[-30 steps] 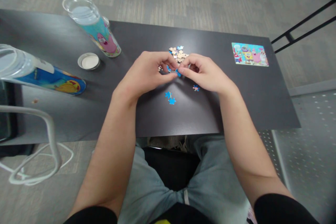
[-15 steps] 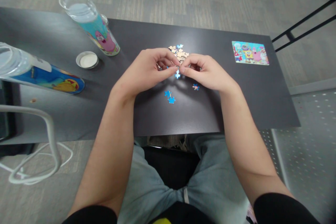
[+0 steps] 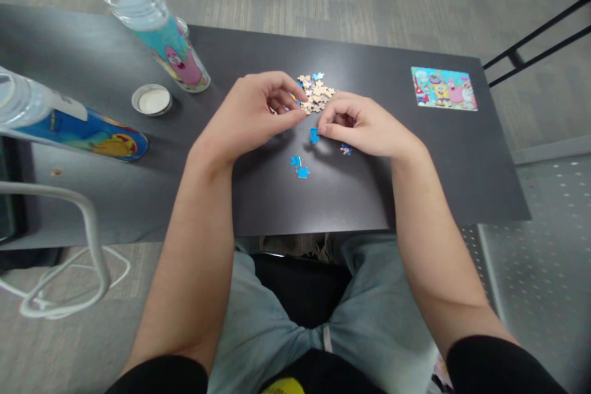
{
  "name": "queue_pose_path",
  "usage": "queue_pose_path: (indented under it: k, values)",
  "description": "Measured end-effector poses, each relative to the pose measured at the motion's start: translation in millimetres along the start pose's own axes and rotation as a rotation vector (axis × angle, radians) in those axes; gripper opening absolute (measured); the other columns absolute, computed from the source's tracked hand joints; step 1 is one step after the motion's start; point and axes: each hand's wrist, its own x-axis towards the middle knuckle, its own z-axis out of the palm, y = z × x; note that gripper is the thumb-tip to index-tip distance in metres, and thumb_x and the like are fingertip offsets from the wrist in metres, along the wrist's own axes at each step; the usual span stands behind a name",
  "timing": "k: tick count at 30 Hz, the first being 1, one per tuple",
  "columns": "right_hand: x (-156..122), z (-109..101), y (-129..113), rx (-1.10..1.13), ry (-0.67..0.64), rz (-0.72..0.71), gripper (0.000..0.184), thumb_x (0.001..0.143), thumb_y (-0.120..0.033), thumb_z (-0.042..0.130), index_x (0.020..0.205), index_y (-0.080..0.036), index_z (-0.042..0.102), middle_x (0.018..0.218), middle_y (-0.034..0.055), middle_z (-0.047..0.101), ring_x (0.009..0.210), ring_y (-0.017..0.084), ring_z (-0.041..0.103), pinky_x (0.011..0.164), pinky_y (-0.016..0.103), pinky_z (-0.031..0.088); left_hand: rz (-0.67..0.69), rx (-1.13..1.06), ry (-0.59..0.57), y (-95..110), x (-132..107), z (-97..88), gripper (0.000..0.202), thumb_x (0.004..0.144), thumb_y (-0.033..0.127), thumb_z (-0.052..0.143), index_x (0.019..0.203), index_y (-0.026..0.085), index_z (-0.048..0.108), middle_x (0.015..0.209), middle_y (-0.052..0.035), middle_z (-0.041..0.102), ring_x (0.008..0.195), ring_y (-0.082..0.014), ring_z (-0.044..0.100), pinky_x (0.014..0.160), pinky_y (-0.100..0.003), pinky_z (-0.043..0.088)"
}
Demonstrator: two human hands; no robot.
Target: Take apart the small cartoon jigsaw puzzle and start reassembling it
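Note:
Between the thumb and fingertips of my right hand (image 3: 360, 123) is a blue jigsaw piece (image 3: 314, 136), held just over the table. My left hand (image 3: 263, 104) hovers at the left of a pile of jigsaw pieces (image 3: 318, 95), its thumb and fingers apart with nothing between them. Most pieces in the pile show their plain beige backs. Nearer my body, two blue jigsaw pieces (image 3: 302, 172) lie close together. A small multicoloured piece (image 3: 346, 149) rests below my right hand.
A cartoon picture card (image 3: 444, 88) lies at the right on the dark table (image 3: 351, 203). Leftward stand a clear-topped cartoon tube (image 3: 178, 61) and a blue tube (image 3: 101, 135), with a round lid (image 3: 152, 100) between them. A white cable (image 3: 95, 240) loops at the lower left.
My hands have moved apart, the left one drawing back to the left. The blue piece stays at my right fingertips and now shows more of its face.

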Motion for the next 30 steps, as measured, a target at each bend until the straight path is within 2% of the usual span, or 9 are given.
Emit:
queue_pose_path:
  k: [5, 8, 14, 21, 24, 26, 30]
  values:
    - [-3.3, -2.6, -9.8, -0.068, -0.149, 0.012, 0.029, 0.11, -0.053, 0.099, 0.101, -0.027, 0.088, 0.103, 0.0051, 0.074, 0.088, 0.025, 0.064, 0.085, 0.042, 0.057, -0.034, 0.112, 0.137, -6.4, 0.5, -10.4, 0.039, 0.095, 0.064, 0.097, 0.114, 0.031, 0.088, 0.107, -0.0029, 0.091, 0.101, -0.0288, 0.081, 0.092, -0.048, 0.064]
    - [-3.1, -3.6, -12.9, -0.109, -0.136, 0.012, 0.029, 0.112, -0.054, 0.097, 0.101, -0.028, 0.088, 0.101, 0.0058, 0.074, 0.091, 0.028, 0.065, 0.087, 0.044, 0.058, -0.065, 0.177, 0.171, -8.3, 0.5, -13.6, 0.05, 0.095, 0.074, 0.096, 0.117, 0.03, 0.087, 0.108, -0.0029, 0.092, 0.103, -0.029, 0.08, 0.093, -0.05, 0.065]
    - [-2.2, -2.0, -6.5, -0.177, -0.095, 0.009, 0.027, 0.109, -0.052, 0.097, 0.1, -0.029, 0.086, 0.098, 0.0058, 0.076, 0.097, 0.031, 0.067, 0.09, 0.046, 0.057, -0.115, 0.28, 0.177, -8.6, -0.1, -15.9, 0.055, 0.096, 0.082, 0.092, 0.114, 0.031, 0.087, 0.114, -0.0025, 0.092, 0.104, -0.0289, 0.075, 0.096, -0.053, 0.063]
    - [-2.0, 6.1, -9.4, -0.185, -0.137, -0.021, 0.027, 0.099, -0.042, 0.106, 0.107, -0.027, 0.086, 0.111, 0.0059, 0.077, 0.101, 0.03, 0.069, 0.095, 0.045, 0.055, -0.101, 0.388, 0.124, -11.2, -0.5, -16.4, 0.03, 0.099, 0.058, 0.092, 0.111, 0.031, 0.091, 0.123, -0.0072, 0.091, 0.11, -0.0318, 0.078, 0.11, -0.055, 0.067]
    - [0.1, 9.0, -12.9, -0.163, -0.161, -0.023, 0.027, 0.102, -0.044, 0.105, 0.106, -0.027, 0.084, 0.109, 0.0055, 0.077, 0.1, 0.029, 0.068, 0.094, 0.044, 0.055, -0.082, 0.423, 0.083, -10.3, -0.1, -12.2, 0.028, 0.097, 0.052, 0.095, 0.113, 0.029, 0.094, 0.126, -0.0088, 0.089, 0.113, -0.0326, 0.079, 0.115, -0.055, 0.068]
    - [1.6, 9.5, -12.3, -0.156, -0.115, -0.023, 0.024, 0.107, -0.043, 0.101, 0.104, -0.028, 0.082, 0.102, 0.0038, 0.074, 0.099, 0.029, 0.067, 0.094, 0.044, 0.055, -0.066, 0.439, 0.06, -8.9, 0.7, -7.8, 0.03, 0.095, 0.049, 0.098, 0.116, 0.028, 0.095, 0.128, -0.0097, 0.088, 0.116, -0.0338, 0.08, 0.116, -0.055, 0.068]
    - [3.0, 8.6, -8.3, -0.141, 0.012, -0.034, 0.012, 0.11, -0.032, 0.09, 0.104, -0.027, 0.081, 0.095, 0.0022, 0.07, 0.091, 0.028, 0.063, 0.092, 0.045, 0.054, -0.066, 0.492, 0.024, -6.2, 2.4, -0.3, 0.03, 0.095, 0.041, 0.098, 0.121, 0.028, 0.096, 0.136, -0.0094, 0.085, 0.122, -0.0341, 0.079, 0.12, -0.054, 0.067]
